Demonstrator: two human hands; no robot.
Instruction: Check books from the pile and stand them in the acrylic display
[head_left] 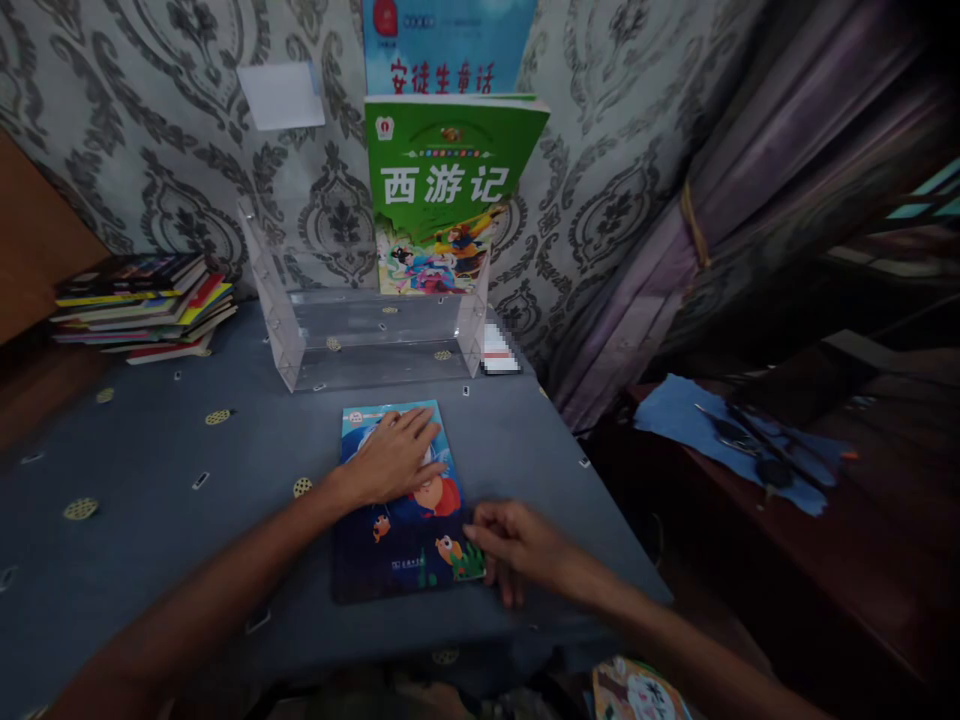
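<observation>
A blue picture book (401,550) lies flat on the grey-blue tablecloth (150,500) in front of me. My left hand (394,455) rests flat on the book's upper half, fingers stretched out. My right hand (517,548) sits at the book's right edge near its lower corner, fingers curled against the cover edge. Behind the book stands a clear acrylic rack (375,335) holding an upright green book (446,195) with a blue book (448,45) behind it.
A stack of books (146,305) lies at the table's far left. The patterned wall (615,180) backs the table, a purple curtain (750,230) hangs on the right. The table's right edge drops off near a dark wooden surface with blue cloth (735,440). Another book (637,695) shows at the bottom.
</observation>
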